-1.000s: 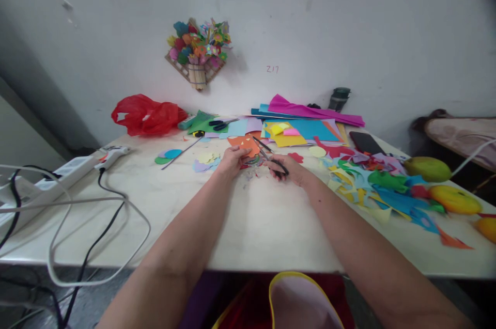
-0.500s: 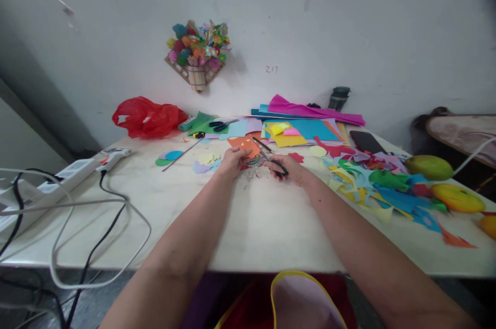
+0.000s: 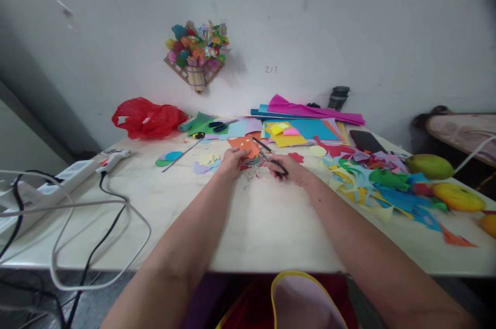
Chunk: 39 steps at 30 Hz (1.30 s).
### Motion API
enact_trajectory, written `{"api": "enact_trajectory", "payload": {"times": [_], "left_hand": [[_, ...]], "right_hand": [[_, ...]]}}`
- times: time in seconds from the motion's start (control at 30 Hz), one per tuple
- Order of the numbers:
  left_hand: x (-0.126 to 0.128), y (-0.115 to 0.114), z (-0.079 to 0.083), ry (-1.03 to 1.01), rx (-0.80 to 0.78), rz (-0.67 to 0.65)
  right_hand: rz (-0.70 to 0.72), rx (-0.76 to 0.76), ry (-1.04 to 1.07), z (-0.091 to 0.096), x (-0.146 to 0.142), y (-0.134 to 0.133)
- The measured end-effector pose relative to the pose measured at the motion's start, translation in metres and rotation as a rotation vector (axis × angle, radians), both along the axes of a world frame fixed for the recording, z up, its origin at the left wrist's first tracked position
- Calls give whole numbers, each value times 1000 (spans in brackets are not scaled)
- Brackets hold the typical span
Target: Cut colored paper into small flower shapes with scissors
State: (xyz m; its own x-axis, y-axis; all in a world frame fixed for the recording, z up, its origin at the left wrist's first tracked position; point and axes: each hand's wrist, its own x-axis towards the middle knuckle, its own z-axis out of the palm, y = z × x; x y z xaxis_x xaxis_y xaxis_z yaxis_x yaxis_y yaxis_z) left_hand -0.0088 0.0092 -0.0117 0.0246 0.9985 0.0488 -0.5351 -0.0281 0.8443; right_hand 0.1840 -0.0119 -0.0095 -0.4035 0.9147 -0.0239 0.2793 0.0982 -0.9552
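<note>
My left hand (image 3: 232, 160) pinches a piece of orange paper (image 3: 248, 147) above the middle of the table. In my right hand (image 3: 290, 168) is a pair of scissors (image 3: 279, 168) with black handles, its blades parted and pointing at the paper's right edge. Small paper snippets lie on the table under both hands. A red flower-shaped cutout (image 3: 296, 157) rests just beyond my right hand. Left of my left hand are pale yellow and lilac scalloped cutouts (image 3: 208, 160).
Colored paper scraps (image 3: 391, 184) and mangoes (image 3: 457, 197) lie at right, near a phone (image 3: 366, 141). Paper sheets (image 3: 315, 129) and a second pair of scissors (image 3: 222, 125) lie at the back. A red plastic bag (image 3: 147, 117), power strip (image 3: 77, 173) and cables occupy the left.
</note>
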Motion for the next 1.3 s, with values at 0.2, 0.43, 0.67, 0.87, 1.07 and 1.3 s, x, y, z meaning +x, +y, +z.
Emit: {"api": "enact_trajectory", "payload": {"times": [0.2, 0.43, 0.67, 0.87, 1.07, 1.3], "left_hand": [[0, 0, 0, -8, 4, 7], [-1, -1, 0, 3, 1, -2], [-1, 0, 0, 0, 3, 1], [-2, 1, 0, 6, -5, 13], [-6, 1, 0, 28, 4, -13], [-8, 3, 1, 43, -2, -26]], "right_hand": [[-3, 4, -6, 2, 0, -2], [-3, 3, 4, 1, 0, -1], [0, 14, -7, 0, 0, 0], [-8, 4, -3, 0, -1, -2], [-10, -9, -2, 3, -2, -3], [9, 7, -9, 1, -1, -1]]}}
